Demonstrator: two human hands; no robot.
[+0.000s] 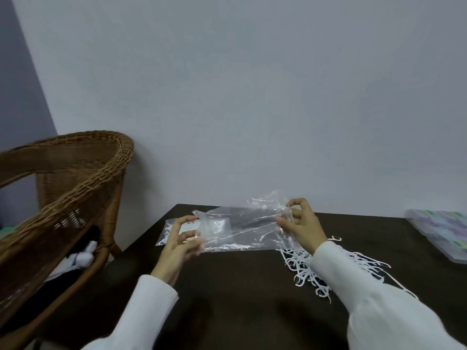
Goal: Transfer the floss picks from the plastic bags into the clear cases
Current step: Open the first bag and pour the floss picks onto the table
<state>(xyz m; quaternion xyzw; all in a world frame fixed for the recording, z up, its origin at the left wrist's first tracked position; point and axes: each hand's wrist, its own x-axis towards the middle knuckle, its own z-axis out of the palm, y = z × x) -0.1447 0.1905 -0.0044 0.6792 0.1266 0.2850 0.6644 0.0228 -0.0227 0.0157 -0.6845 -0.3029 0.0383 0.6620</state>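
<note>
Both hands hold a clear plastic bag (240,226) stretched flat above the dark table (240,299). My left hand (180,238) pinches the bag's left end. My right hand (298,223) pinches its crumpled right end. A few white floss picks show through the bag near its lower edge. A pile of loose white floss picks (310,271) lies on the table under and beside my right forearm. A clear case (439,233) with pastel contents lies at the table's right edge. A second flat plastic bag (171,231) lies on the table behind my left hand.
A wicker chair (70,188) stands to the left of the table, with white and dark things on its seat. A plain wall rises right behind the table's far edge.
</note>
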